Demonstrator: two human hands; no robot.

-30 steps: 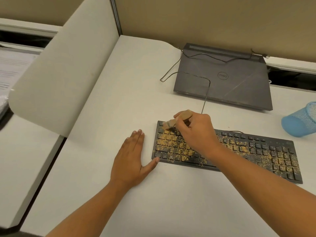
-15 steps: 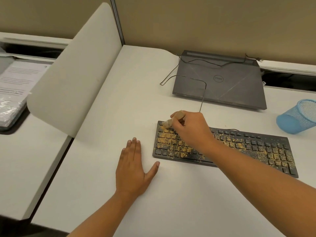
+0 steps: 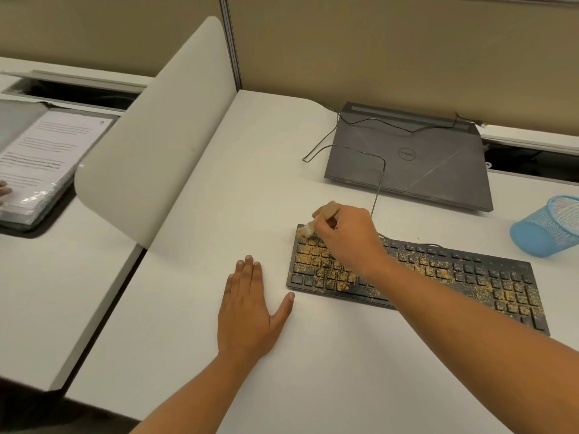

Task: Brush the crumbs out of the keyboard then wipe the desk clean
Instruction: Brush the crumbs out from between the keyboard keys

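Your right hand has its fingers curled tight round a brush, bristles down on the far-left corner of the keyboard. Tan crumbs are thick on the left keys and scattered along the rest. Your left hand lies flat on the desk, fingers straight and holding nothing, with its thumb tip just beside the keyboard's near-left corner (contact unclear). A closed laptop sits behind with a cable across its lid. There is a blue mesh cup at right, and a divider and papers at left.
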